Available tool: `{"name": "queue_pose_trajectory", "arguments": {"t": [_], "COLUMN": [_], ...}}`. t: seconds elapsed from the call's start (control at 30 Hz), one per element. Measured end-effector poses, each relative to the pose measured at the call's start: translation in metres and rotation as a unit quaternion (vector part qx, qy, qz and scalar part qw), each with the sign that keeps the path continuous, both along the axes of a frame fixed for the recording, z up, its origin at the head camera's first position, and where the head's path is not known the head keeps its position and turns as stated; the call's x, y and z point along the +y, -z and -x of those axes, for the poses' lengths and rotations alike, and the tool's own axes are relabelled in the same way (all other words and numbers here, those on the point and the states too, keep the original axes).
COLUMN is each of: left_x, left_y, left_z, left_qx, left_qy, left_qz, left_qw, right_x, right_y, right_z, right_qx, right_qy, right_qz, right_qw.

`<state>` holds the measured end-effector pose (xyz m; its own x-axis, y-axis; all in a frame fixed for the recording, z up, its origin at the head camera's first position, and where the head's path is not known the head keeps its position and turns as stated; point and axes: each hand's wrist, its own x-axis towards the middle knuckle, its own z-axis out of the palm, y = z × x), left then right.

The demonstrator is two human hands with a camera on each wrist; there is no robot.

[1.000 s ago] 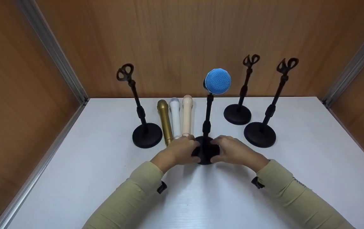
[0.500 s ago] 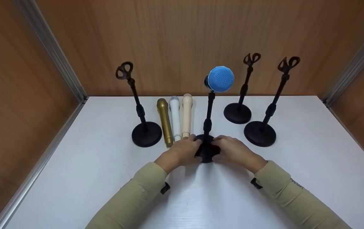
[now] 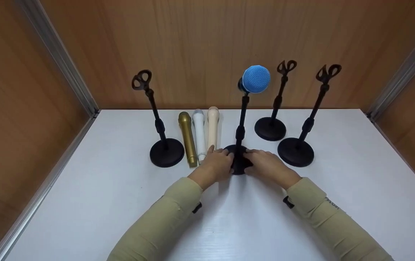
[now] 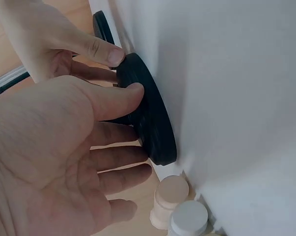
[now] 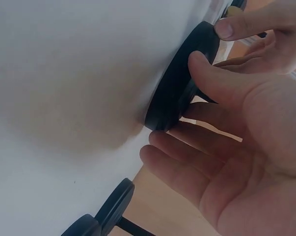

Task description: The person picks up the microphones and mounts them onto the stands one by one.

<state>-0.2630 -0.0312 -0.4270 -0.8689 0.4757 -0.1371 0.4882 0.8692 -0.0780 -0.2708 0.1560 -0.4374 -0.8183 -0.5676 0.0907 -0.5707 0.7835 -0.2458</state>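
Note:
A black microphone stand (image 3: 241, 123) stands upright at the middle of the table, a microphone with a blue mesh head (image 3: 256, 79) in its clip. The microphone's body is mostly hidden behind its head. My left hand (image 3: 217, 165) holds the round base from the left, thumb on the near side and fingers around the far side. From the right, my right hand (image 3: 268, 166) grips the same base (image 5: 179, 83) between thumb and fingers. Close beside my left hand lie a cream microphone (image 3: 213, 127), a white microphone (image 3: 199, 134) and a gold microphone (image 3: 188, 139).
One stand with a bare clip (image 3: 167, 152) is on the left. On the right are two more, a rear stand (image 3: 270, 128) and a nearer stand (image 3: 296, 152). Wooden panels (image 3: 207, 47) wall in the white table (image 3: 102, 203) at the back and both sides.
Both hands have moved the stand with the blue-headed microphone a little away from me and slightly right. The other stands and the three lying microphones have stayed in place.

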Motion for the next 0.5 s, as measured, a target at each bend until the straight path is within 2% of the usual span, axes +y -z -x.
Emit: {"name": "queue_pose_trajectory", "arguments": {"t": [0.1, 0.3, 0.5], "left_x": [0.004, 0.007, 0.007], "left_y": [-0.002, -0.008, -0.011], "left_z": [0.01, 0.031, 0.047], "left_qx": [-0.01, -0.033, -0.051], "left_qy": [-0.018, -0.055, -0.072], "left_qz": [0.006, -0.022, -0.034], "left_qw": [0.9998, 0.9977, 0.9955], "right_x": [-0.002, -0.013, -0.022], "right_y": [-0.001, -0.004, -0.006], "right_z": [0.009, 0.026, 0.042], "right_qx": [-0.011, -0.024, -0.042], "right_qy": [0.014, 0.031, 0.056], "right_qz": [-0.004, -0.036, -0.061], "right_qw": [1.0, 0.999, 0.996]}}
